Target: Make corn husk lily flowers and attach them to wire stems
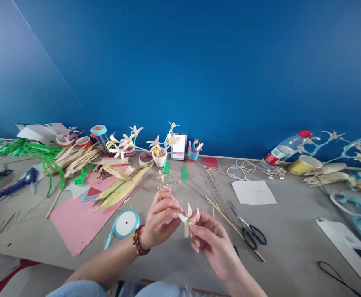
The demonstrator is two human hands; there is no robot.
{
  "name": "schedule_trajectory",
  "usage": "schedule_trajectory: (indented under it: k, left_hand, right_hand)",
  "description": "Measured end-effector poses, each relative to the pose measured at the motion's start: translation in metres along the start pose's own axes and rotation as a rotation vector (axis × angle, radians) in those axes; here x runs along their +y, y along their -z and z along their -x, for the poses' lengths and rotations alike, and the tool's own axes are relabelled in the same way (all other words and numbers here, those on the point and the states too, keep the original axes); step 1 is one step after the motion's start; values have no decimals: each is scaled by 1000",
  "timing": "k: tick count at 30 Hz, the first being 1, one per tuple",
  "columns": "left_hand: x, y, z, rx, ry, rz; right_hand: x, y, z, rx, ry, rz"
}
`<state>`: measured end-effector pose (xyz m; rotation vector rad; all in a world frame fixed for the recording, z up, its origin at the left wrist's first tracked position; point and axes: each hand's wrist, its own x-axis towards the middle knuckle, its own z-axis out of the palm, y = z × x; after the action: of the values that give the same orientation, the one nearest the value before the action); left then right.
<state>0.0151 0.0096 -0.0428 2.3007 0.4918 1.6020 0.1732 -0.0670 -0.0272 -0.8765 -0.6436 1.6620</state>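
A small white flower (187,218) with pointed petals is between my two hands, above the grey table. My right hand (213,241) pinches it from the right side and below. The fingers of my left hand (162,216) are pressed together at the tip of its left petal. A beaded bracelet (139,240) circles my left wrist. Beside that wrist lies a roll of light blue ribbon (126,223). Black-handled scissors (250,232) and a thin wooden stick (230,222) lie to the right of my right hand.
Pink paper (75,222), corn husks (118,192), green strips (41,154) and a blue glue gun (21,181) are on the left. Cups and finished flowers (127,141) stand near the wall. On the right are a white sheet (254,192), a bottle (284,150) and a yellow cup (305,165).
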Motion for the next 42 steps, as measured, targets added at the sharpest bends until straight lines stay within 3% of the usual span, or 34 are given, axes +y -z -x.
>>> schedule_trajectory:
  k: [14,30,37,42]
  left_hand:
    - [5,-9,7,-11,235,198]
    - [-2,-18,15,84,431,378]
    - [2,-13,11,93,443,391]
    - [2,-9,7,88,376,292]
  right_hand:
    - [12,-1,-6,-1,140,-74]
    - [17,3,-7,-70,159,-98]
    - [23,10,-2,153,209,135]
    - [24,12,2,152,176,160]
